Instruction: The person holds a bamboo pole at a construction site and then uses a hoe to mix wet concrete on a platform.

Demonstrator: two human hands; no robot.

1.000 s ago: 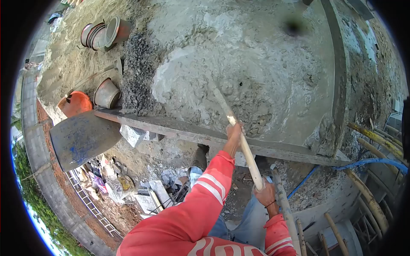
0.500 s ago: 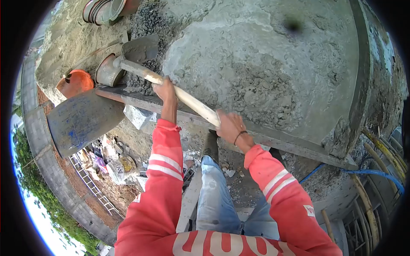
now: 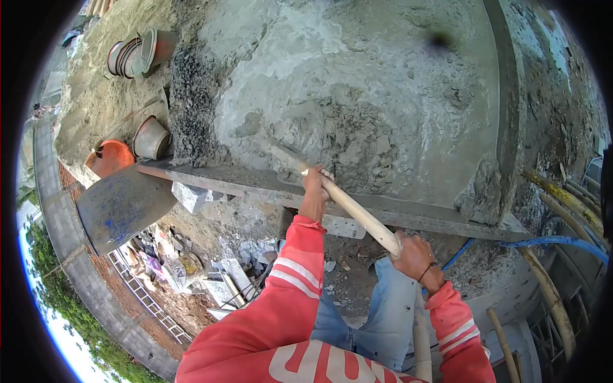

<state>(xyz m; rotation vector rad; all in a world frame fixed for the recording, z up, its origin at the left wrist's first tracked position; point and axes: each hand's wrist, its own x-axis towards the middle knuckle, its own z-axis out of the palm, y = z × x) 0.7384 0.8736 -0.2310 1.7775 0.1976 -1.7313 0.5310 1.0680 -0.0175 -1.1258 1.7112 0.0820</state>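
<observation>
My left hand (image 3: 313,185) is wrapped around the middle of the wooden handle of a hoe (image 3: 361,214). Near the handle's end, my right hand (image 3: 414,256) grips it, with a dark band at the wrist. The handle slants up and left into wet grey concrete mix (image 3: 357,134). Where it meets the mix, the hoe's head is mostly hidden or smeared. The mix lies in a shallow bed with a raised edge board (image 3: 255,189) in front of me.
Several stacked buckets (image 3: 156,48), a grey bucket (image 3: 151,138) and an orange bucket (image 3: 110,159) stand to the left. A large blue-stained barrel (image 3: 128,207) is below them. Rubble and a ladder (image 3: 150,297) lie lower left. Bamboo poles (image 3: 549,300) and a blue hose (image 3: 555,241) are at right.
The hoe's head, raised over the dark gravel at the left edge before, is now down in the wet mix. Both hands have moved right and downward with the handle.
</observation>
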